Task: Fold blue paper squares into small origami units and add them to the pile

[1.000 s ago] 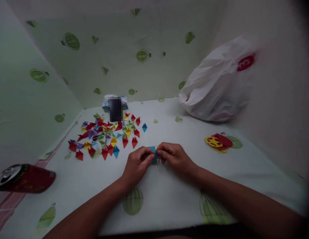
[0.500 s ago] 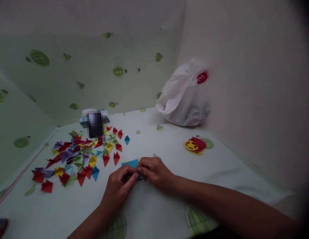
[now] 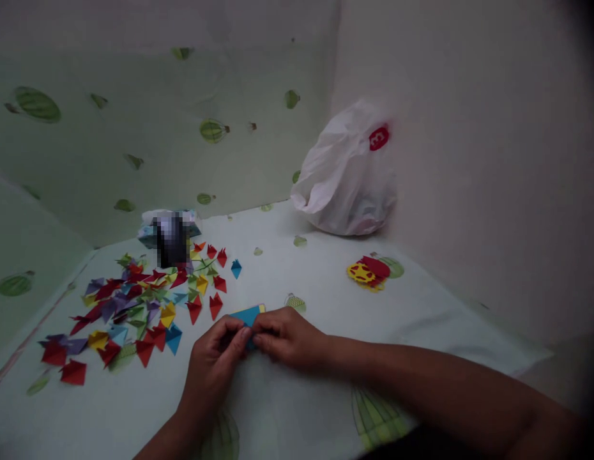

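A small flat piece of blue paper [image 3: 248, 315] with a yellow edge showing along its top and right lies on the table between my hands. My left hand [image 3: 215, 354] pinches its near left part between thumb and forefinger. From the other side, my right hand [image 3: 293, 338] has its thumb and fingers closed at the paper's right part. The fingertips of both hands almost meet, and they hide the lower half of the paper. Left of my hands spreads a heap of folded paper pieces [image 3: 144, 348] in red, purple, yellow, green and blue.
Behind the heap stand a tissue box [image 3: 146, 236] and a dark blurred-out object [image 3: 172, 246]. A white plastic bag [image 3: 345, 179] rests against the right wall. Red and yellow cut-outs [image 3: 368, 273] lie on the right of the balloon-patterned table cover [image 3: 287, 409].
The view has swung to the right, so everything sits farther left and the red can has left the picture. Both hands stay at the blue paper, with small finger shifts.
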